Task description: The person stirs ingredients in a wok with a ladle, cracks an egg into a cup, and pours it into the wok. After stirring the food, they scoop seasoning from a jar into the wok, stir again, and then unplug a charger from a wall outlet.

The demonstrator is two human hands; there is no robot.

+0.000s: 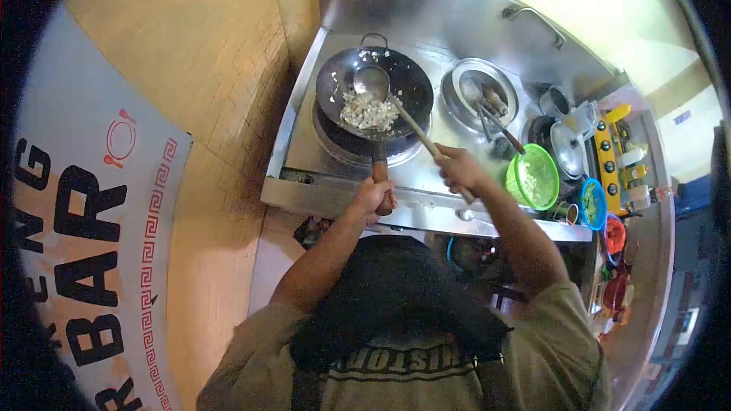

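Observation:
A dark wok [415, 87] sits on the left burner of the steel stove, with a loop handle at its far side. My left hand [371, 199] is closed round its wooden handle [380, 171]. In my right hand [461, 167] is the long wooden shaft of a ladle [371, 82], its fingers wrapped round it. The ladle's round metal bowl lies inside the wok, just beyond a heap of pale chopped food [369, 113]. Small white bits of the food cling to the wok's far wall.
Right of the wok stands a metal pot [457, 80] with utensils leaning in it. Further right are a green basket [512, 175] with pale pieces, a lidded pot [567, 148], a blue basket [584, 205] and several bottles. A steel backsplash [434, 11] rises behind; a lettered banner [114, 122] hangs left.

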